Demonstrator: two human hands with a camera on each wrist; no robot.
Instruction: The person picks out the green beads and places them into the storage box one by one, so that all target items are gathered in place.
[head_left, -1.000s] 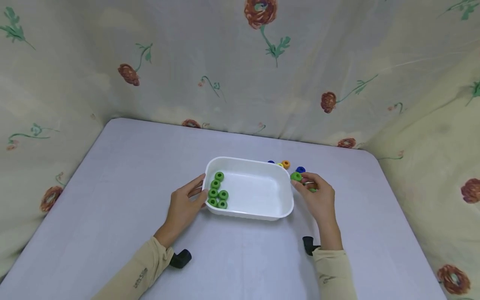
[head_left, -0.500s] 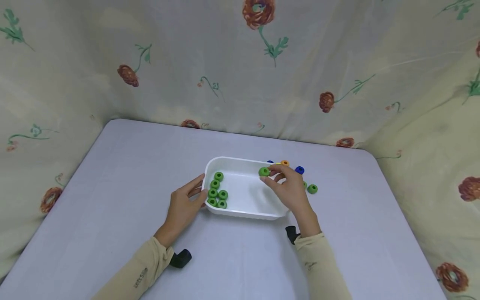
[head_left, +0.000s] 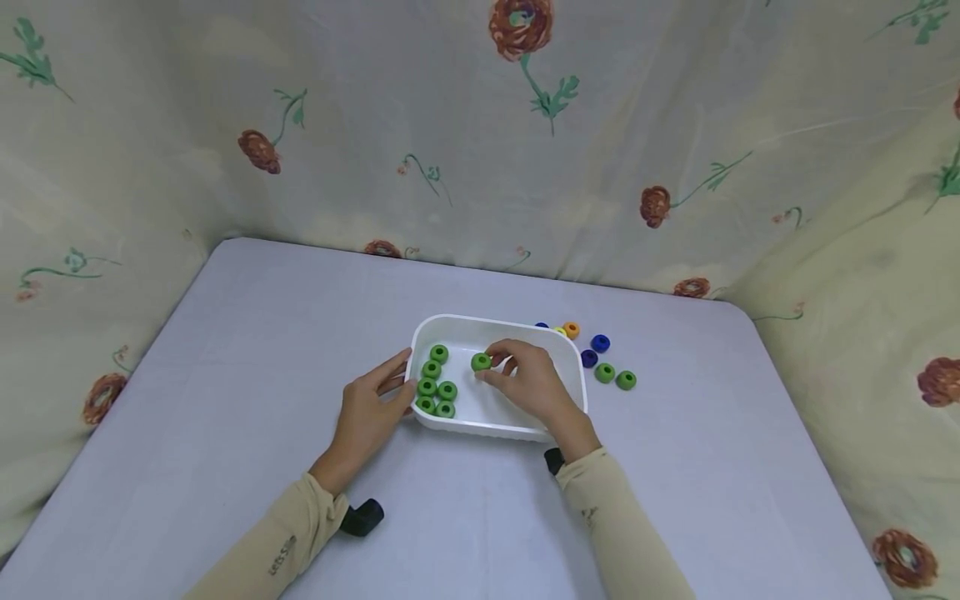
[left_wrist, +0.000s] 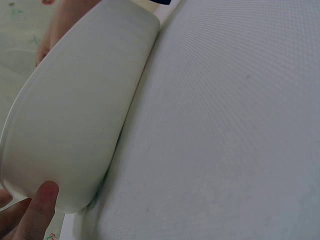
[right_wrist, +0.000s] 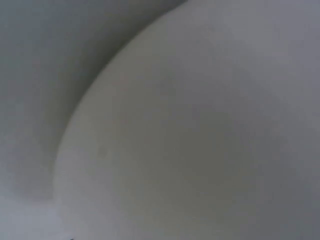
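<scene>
A white plastic tray [head_left: 517, 400] stands on the table, with several green beads [head_left: 427, 387] grouped at its left end. My left hand [head_left: 367, 412] holds the tray by that end, thumb and fingers at its rim. In the left wrist view a fingertip [left_wrist: 46, 195] presses the tray's outer wall. Over the tray's middle, my right hand [head_left: 528, 383] pinches one more green bead [head_left: 481, 362] between thumb and fingers. Whether this bead touches the tray floor I cannot tell. The right wrist view shows only a blurred pale surface, with no fingers.
Right of the tray lie two green beads [head_left: 605, 372], a dark blue bead [head_left: 589, 358] and a blue bead [head_left: 601, 342]. Behind its far right rim are an orange bead [head_left: 572, 330] and partly hidden yellow and blue ones. A flowered curtain [head_left: 450, 125] surrounds the table.
My right hand has carried the green bead leftward, from beside the tray's right rim to above its middle. My left hand and the tray have kept their place.
</scene>
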